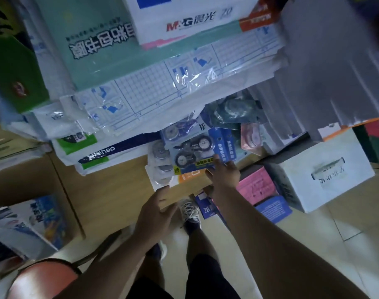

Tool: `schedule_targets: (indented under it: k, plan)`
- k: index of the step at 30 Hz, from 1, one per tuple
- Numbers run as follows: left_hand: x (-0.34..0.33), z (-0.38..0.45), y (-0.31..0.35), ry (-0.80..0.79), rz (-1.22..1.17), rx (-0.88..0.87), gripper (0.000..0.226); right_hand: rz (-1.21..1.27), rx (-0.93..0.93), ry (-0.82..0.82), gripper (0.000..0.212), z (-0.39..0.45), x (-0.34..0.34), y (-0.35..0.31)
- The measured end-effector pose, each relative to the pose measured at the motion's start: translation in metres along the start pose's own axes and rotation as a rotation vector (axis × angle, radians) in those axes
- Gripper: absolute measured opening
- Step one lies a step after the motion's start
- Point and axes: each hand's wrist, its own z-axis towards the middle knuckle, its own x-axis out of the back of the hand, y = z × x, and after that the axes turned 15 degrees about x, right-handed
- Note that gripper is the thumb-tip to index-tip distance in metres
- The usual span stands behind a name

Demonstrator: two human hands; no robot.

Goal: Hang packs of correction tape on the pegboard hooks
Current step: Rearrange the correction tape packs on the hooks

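A brown cardboard box (184, 187) holds several blister packs of correction tape. The top pack (193, 151) is blue with two round black tape wheels. More packs (160, 156) with grey wheels lie at the box's left side. My left hand (156, 210) grips the box's near left corner. My right hand (224, 173) rests on the near right edge of the top blue pack, fingers touching its card. No pegboard or hooks are in view.
Stacks of wrapped paper and book-cover packages (141, 89) overhang the box from above. A white carton (326, 169) and pink boxes (257, 186) sit on the floor at right. A large cardboard carton (98, 190) stands at left. My feet (190, 212) are on the tiled floor below.
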Motion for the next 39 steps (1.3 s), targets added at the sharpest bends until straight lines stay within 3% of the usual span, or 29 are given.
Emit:
schedule_targets:
  k: [1, 4, 10, 15, 18, 21, 24, 27, 30, 32, 35, 39]
  plan:
    - [0.001, 0.003, -0.002, 0.001, -0.016, 0.004, 0.051, 0.017, 0.031, 0.045, 0.005, 0.000, -0.002, 0.007]
    - [0.006, 0.011, -0.004, -0.006, -0.115, 0.042, 0.048, 0.069, 0.083, 0.080, 0.002, -0.013, -0.002, 0.013]
    - [0.016, 0.030, 0.000, -0.041, -0.329, 0.105, 0.042, 0.205, 0.083, 0.009, 0.025, -0.027, 0.003, 0.039]
    - [0.029, 0.035, -0.003, -0.018, -0.474, 0.141, 0.060, 0.152, 0.128, -0.075, 0.012, -0.042, 0.020, 0.050]
    - [0.038, 0.037, -0.010, -0.083, -0.589, 0.110, 0.079, 0.108, 0.174, -0.128, 0.009, -0.049, 0.026, 0.063]
    - [0.048, 0.041, -0.016, -0.112, -0.575, 0.076, 0.075, 0.090, 0.132, -0.255, 0.012, -0.058, 0.024, 0.073]
    - [0.065, 0.044, -0.023, -0.319, -0.551, 0.084, 0.059, 0.068, 0.057, -0.338, 0.011, -0.066, 0.019, 0.073]
    - [0.083, 0.045, -0.035, -0.595, -0.518, 0.126, 0.066, 0.031, 0.028, -0.415, 0.009, -0.066, 0.014, 0.069]
    - [0.095, 0.044, -0.048, -0.638, -0.326, 0.100, 0.075, 0.019, 0.039, -0.493, 0.018, -0.067, 0.004, 0.065]
    - [0.095, 0.042, -0.056, -0.622, -0.186, 0.076, 0.078, 0.034, 0.011, -0.463, 0.015, -0.073, -0.008, 0.063]
    - [0.081, 0.034, -0.062, -0.477, -0.380, 0.113, 0.070, 0.050, -0.139, -0.433, 0.027, -0.084, -0.026, 0.071]
    - [0.065, 0.030, -0.068, -0.288, -0.550, 0.177, 0.064, -0.028, -0.236, -0.418, 0.068, -0.085, -0.039, 0.068]
